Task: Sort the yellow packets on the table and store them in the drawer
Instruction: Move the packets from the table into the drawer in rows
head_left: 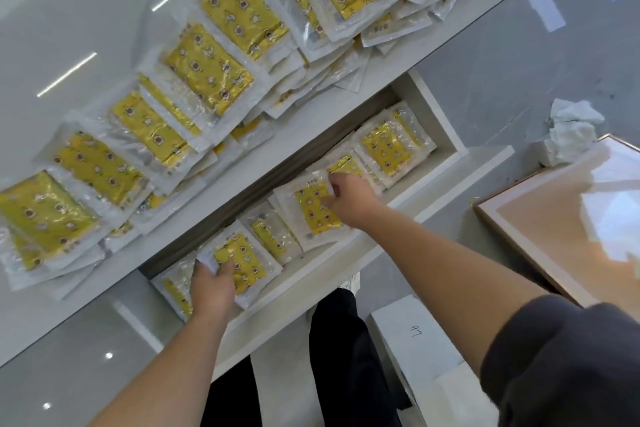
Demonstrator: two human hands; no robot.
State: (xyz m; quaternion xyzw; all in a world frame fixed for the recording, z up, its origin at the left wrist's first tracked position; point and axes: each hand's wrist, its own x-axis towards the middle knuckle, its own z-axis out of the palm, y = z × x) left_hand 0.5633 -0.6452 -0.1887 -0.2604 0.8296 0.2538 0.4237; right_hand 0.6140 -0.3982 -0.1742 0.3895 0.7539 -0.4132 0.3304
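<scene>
Several stacks of yellow packets (211, 68) in clear wrappers lie in a diagonal row along the white table (86, 10). Below the table edge the white drawer (446, 128) is pulled out, and several packets lie in a row inside it. My left hand (211, 288) holds a packet (242, 262) at the drawer's left end, fingers curled over its edge. My right hand (349, 199) pinches the top corner of another packet (313, 211) near the drawer's middle. A further packet (389, 147) lies at the drawer's right end.
A crumpled white cloth (568, 132) lies on the grey floor at the right. A framed beige board (571, 215) leans at the right edge. A white box (415, 333) stands on the floor by my legs, which are in dark trousers (343, 350).
</scene>
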